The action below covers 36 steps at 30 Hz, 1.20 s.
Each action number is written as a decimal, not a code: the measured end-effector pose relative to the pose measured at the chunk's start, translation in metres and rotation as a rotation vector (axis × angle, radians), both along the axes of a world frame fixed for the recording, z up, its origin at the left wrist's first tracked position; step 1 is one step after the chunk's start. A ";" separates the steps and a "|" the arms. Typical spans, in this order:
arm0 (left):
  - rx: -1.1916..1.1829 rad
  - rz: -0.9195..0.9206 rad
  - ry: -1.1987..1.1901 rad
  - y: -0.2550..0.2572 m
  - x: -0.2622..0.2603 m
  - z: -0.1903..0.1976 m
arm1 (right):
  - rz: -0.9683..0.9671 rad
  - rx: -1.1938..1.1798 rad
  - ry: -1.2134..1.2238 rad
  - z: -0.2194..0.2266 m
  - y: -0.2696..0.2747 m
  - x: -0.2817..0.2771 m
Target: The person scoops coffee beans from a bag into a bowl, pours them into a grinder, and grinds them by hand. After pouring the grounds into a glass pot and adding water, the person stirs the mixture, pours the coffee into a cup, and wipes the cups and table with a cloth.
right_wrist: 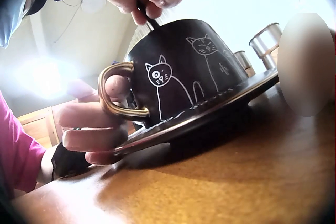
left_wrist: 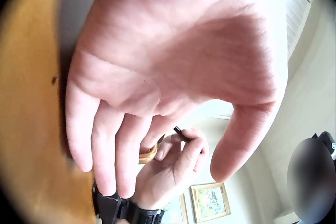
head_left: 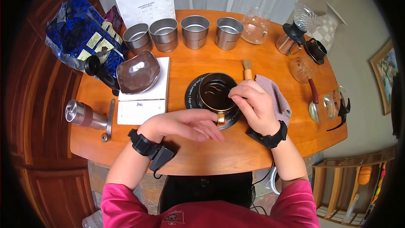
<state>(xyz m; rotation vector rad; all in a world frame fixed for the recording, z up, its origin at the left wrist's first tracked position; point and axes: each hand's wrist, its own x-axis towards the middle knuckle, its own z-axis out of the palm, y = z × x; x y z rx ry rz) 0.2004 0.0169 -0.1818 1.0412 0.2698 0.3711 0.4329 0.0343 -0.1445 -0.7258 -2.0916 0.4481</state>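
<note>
A black cup (right_wrist: 181,77) with white cat drawings and a gold handle (head_left: 221,118) stands on a black lettered saucer (head_left: 191,95). Dark liquid (head_left: 215,94) shows inside it. My right hand (head_left: 256,106), over the cup's right rim, pinches a thin black stick-like handle (left_wrist: 182,135) between thumb and fingers. The stick slants down into the cup, its lower end hidden. Beside the cup's gold handle is my left hand (head_left: 183,124), palm turned up and fingers loosely straight. One left finger overlaps the handle's loop in the right wrist view.
A brown dish (head_left: 138,72) rests on a white scale (head_left: 141,112) at left, near a hand grinder (head_left: 86,116). Several metal cups (head_left: 195,31) line the back. To the right lie a brush (head_left: 247,69), a folded cloth (head_left: 276,97) and glassware (head_left: 303,68).
</note>
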 end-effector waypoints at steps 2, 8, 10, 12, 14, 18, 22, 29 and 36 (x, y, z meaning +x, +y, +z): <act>0.002 0.003 -0.007 0.001 -0.002 -0.002 | 0.041 -0.008 -0.001 0.000 -0.001 0.000; 0.035 0.000 -0.001 -0.002 0.001 -0.001 | 0.122 0.019 -0.031 0.001 0.001 0.000; 0.033 -0.004 0.007 -0.005 0.005 0.002 | 0.061 0.021 -0.013 -0.001 0.001 0.000; 0.022 -0.010 0.013 -0.005 0.006 0.004 | -0.033 -0.006 0.005 -0.001 0.001 0.000; 0.015 -0.013 0.016 -0.005 0.006 0.004 | -0.005 -0.031 0.033 0.001 0.001 0.003; -0.001 -0.015 0.026 -0.004 -0.001 0.001 | 0.121 -0.051 0.047 0.000 0.001 0.003; -0.029 -0.029 0.011 -0.005 0.000 0.003 | 0.056 0.006 0.022 0.000 0.001 -0.001; 0.004 -0.024 0.058 -0.004 0.001 0.006 | -0.038 -0.008 0.031 0.002 0.000 0.007; -0.021 -0.010 0.006 -0.005 -0.003 0.002 | 0.050 0.047 0.023 0.001 0.001 -0.004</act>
